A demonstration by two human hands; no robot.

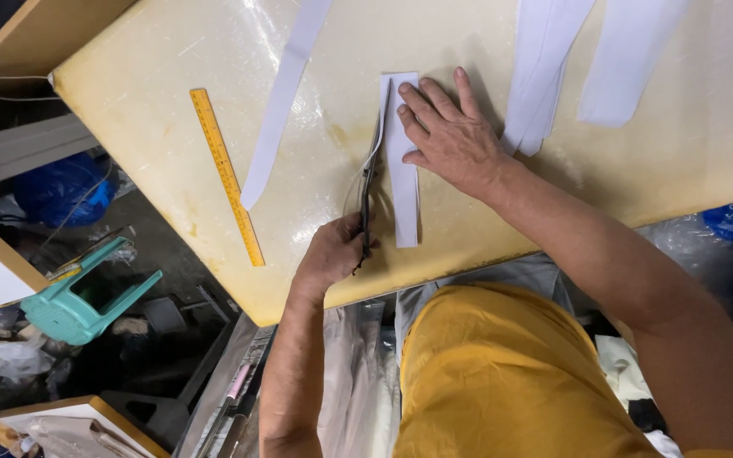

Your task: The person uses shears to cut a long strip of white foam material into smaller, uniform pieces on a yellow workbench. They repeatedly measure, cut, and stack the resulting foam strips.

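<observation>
My left hand (330, 253) is shut on the handles of a long pair of scissors (373, 157). Their blades run up along the left edge of a short white strip (402, 182) lying on the cream tabletop (154, 68). My right hand (451, 136) lies flat, fingers spread, on the strip's upper right part and presses it to the table. The blade tips reach almost to the strip's far end.
A yellow ruler (226, 178) lies slanted to the left of the scissors. A long white strip (286, 93) lies between them, with more white strips (545, 68) at the far right. A teal plastic stool (86, 297) lies on the cluttered floor to the left.
</observation>
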